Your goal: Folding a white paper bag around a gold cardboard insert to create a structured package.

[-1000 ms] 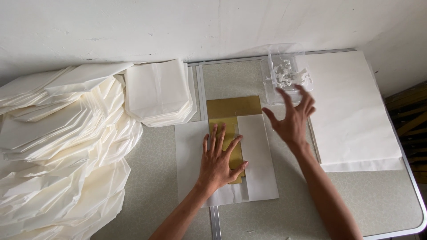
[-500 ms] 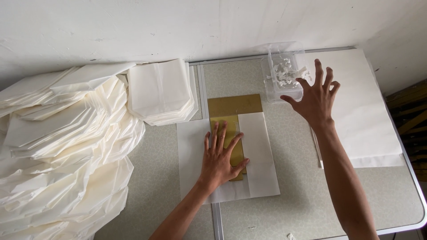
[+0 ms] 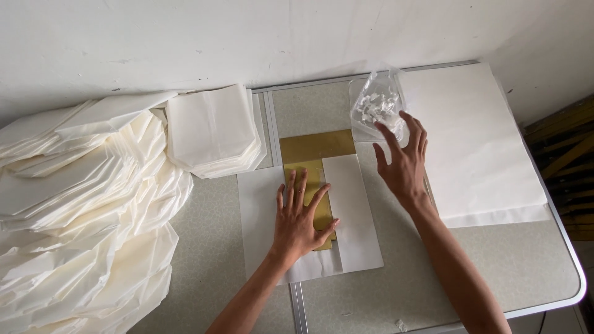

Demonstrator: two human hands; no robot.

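Left hand (image 3: pixel 301 219): laid flat, palm down, fingers spread, its grip apart and clamped on nothing; it presses on a gold sheet (image 3: pixel 317 162) and on the white folded paper (image 3: pixel 349 213) wrapped round that sheet. The gold sheet shows under and just beyond the fingertips, a wider gold band farther out from them; the white paper lies on both sides of the hand and under the wrist. Right hand (image 3: pixel 402 162): raised over the table (image 3: pixel 532 266), fingers spread and slightly curled, grip apart; fingertips at the near edge of a clear plastic bag (image 3: pixel 374 105), whether touching it cannot be told. The bag holds small white pieces (image 3: pixel 374 106) and lies just beyond the right hand, by the wall. Large white sheet (image 3: pixel 476 142): flat on the table, just outward of the right hand, running under the bag's edge. Stack of folded white paper (image 3: pixel 213 130): beyond and outward of the left hand, near it but apart. Heap of cream paper pieces (image 3: pixel 80 222): well outward of the left hand, spilling over the table's edge. Metal seam (image 3: pixel 296 306) in the table: runs under the white folded paper, beside the left forearm.
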